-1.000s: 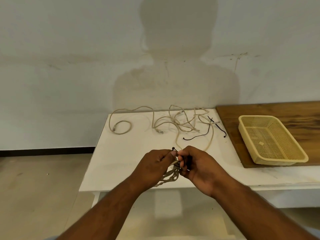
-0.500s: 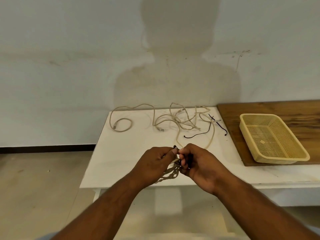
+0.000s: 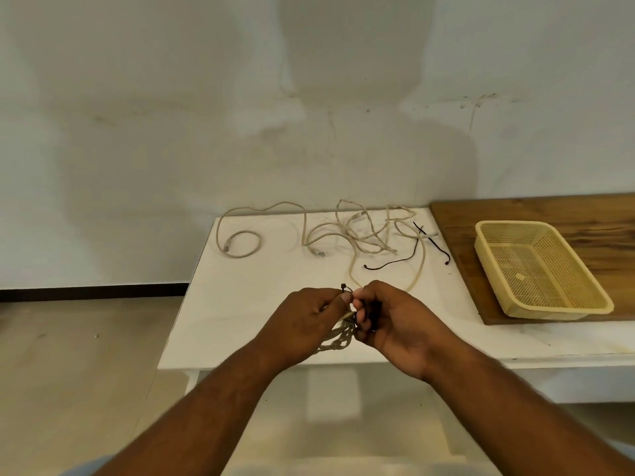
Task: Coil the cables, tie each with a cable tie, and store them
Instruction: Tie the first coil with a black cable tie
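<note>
My left hand grips a coiled beige cable over the front of the white table. A black cable tie sticks up between my thumbs. My right hand pinches the tie's dark strap against the coil. Part of the coil hangs below my hands; the rest is hidden by my fingers. More beige cables lie tangled at the back of the table, one running forward toward my hands. Another loose beige cable curls at the back left.
Two loose black cable ties lie near the tangle. An empty yellow mesh basket sits on a wooden board at the right. The wall stands right behind the table; bare floor lies to the left.
My hands stay together on the coil and tie, with only small finger shifts. The view has tilted slightly.
</note>
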